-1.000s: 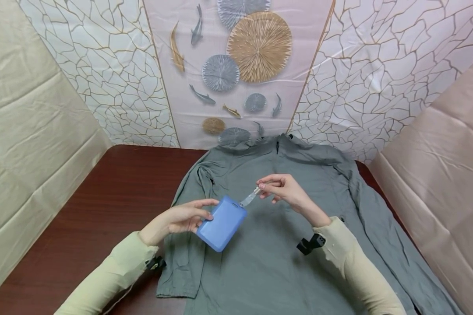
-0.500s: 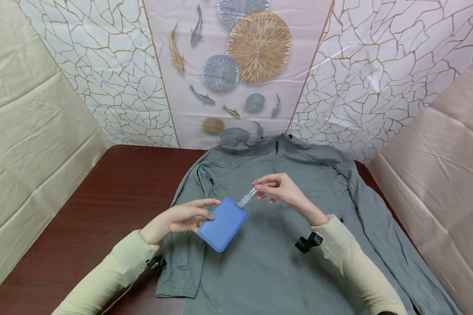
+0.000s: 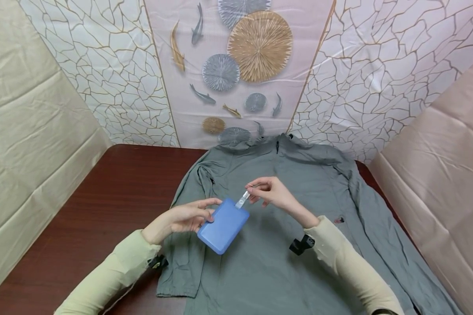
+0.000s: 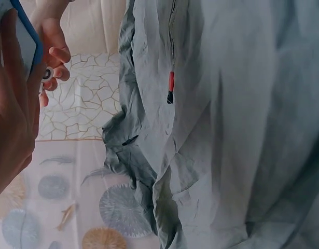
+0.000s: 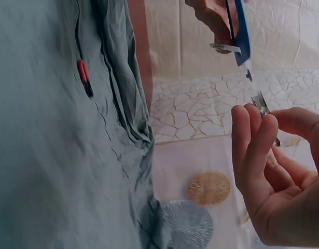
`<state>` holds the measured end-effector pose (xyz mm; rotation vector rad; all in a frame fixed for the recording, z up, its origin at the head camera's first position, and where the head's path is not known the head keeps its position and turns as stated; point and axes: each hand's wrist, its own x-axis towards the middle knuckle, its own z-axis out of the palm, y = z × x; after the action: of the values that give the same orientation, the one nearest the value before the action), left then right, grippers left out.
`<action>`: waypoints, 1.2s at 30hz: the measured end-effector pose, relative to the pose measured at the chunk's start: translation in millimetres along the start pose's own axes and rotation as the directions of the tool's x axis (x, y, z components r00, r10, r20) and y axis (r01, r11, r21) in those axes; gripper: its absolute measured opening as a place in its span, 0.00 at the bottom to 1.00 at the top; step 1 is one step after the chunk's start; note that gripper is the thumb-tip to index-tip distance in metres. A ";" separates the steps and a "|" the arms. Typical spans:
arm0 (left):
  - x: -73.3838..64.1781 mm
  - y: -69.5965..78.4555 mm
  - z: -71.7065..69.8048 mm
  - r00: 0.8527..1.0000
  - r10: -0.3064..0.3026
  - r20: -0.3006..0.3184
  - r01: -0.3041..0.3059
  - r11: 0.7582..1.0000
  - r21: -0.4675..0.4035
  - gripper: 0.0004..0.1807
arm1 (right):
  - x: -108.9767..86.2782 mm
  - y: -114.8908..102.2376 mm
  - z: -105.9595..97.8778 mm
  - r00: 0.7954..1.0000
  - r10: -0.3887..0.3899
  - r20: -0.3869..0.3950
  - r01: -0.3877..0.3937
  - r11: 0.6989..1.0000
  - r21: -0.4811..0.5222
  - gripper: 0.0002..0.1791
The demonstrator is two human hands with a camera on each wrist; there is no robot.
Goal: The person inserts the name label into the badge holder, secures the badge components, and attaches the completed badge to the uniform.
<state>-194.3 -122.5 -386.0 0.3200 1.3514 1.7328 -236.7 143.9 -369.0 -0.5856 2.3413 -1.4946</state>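
One blue badge holder (image 3: 223, 227) tilts above the front of a grey garment (image 3: 276, 271) in the head view, gripped by a person's left hand (image 3: 185, 217). The left forearm, in a pale sleeve (image 3: 106, 278), reaches in over the dark wooden table (image 3: 138, 188) beside the garment; the hand lies above one side of the garment, thumb on the holder's face, forefinger stretched toward its upper edge. Above the middle of the garment, the right hand (image 3: 273, 192) comes from the opposite side, thumb and forefinger pinching the metal end of a clear clip strap (image 3: 242, 201) whose lower end meets the holder's top. Behind the garment hangs a patterned backdrop (image 3: 260, 100). In the left wrist view, the left hand's fingers lie extended against the holder, to one side of the garment, with the right hand's bent fingers and a round snap (image 4: 47, 74) just past the holder's edge; a red-and-black zipper pull (image 4: 171, 87) hangs on the garment. In the right wrist view, to one side of the garment, the right hand's bent fingers pinch the clip's metal end, the holder beyond, the left hand only partly visible behind it
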 end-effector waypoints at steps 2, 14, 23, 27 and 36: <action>-0.2 -0.4 -0.4 1.000 0.004 0.010 -0.004 1.000 0.001 0.29 | 0.4 1.4 3.0 1.000 0.025 0.011 -0.025 0.999 0.041 0.18; 0.3 -2.5 -0.8 0.999 0.021 0.033 -0.022 0.999 0.026 0.30 | 3.8 12.9 22.8 0.952 0.245 0.185 -0.295 0.897 0.329 0.23; 0.5 -1.2 -0.4 1.000 0.008 0.019 -0.009 0.999 0.037 0.29 | 4.9 14.6 21.9 0.921 0.212 0.326 -0.337 0.854 0.397 0.23; -0.2 -0.8 -0.8 1.000 -0.005 0.009 0.005 0.999 0.051 0.28 | 5.2 14.8 21.4 0.910 0.201 0.363 -0.350 0.842 0.410 0.18; -1.2 0.5 -1.8 1.000 -0.012 0.025 0.010 0.998 0.063 0.26 | 4.5 16.1 20.8 0.887 0.172 0.429 -0.370 0.820 0.436 0.09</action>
<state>-195.1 -124.6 -385.8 0.3676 1.3892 1.6745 -234.0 131.4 -392.4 -0.3285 1.5684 -1.6019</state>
